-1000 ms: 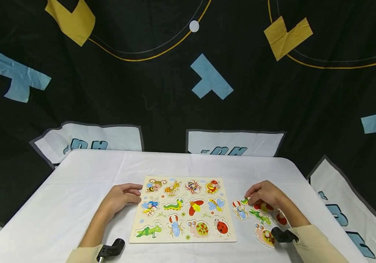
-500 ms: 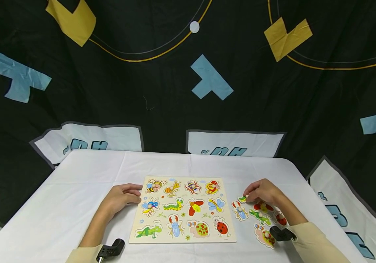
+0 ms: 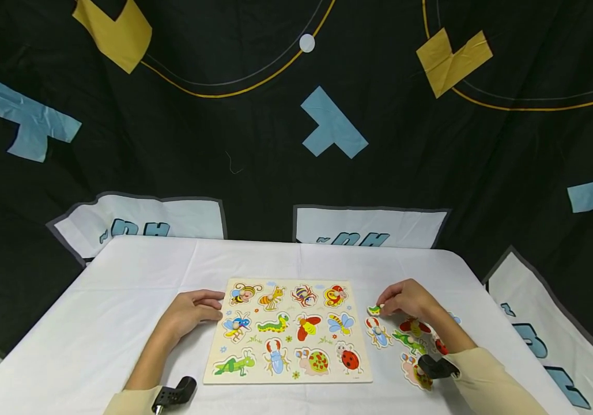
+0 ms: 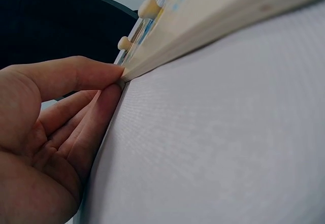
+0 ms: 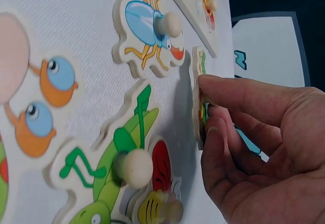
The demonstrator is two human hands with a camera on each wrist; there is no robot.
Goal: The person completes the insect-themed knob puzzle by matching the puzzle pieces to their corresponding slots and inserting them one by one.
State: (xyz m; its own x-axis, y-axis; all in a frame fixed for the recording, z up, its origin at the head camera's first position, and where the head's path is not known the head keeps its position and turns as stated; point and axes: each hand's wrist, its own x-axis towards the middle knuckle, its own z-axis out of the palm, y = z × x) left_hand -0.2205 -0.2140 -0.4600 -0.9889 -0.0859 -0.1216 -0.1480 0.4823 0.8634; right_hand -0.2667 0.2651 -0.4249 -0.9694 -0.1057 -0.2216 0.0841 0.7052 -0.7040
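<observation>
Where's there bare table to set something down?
Free: the white tablecloth beyond the puzzle board, up to the far edge, and left of the left hand. Crowded: right of the board, where loose pieces cluster near the right hand, which pinches a green piece.

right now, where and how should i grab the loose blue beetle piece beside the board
The round knob looks like the best grip: it stands up from the blue beetle piece, which lies picture side up on the white cloth. Come down from above and pinch it; the piece's thin edge, low against the cloth, would likely offer less hold.
</observation>
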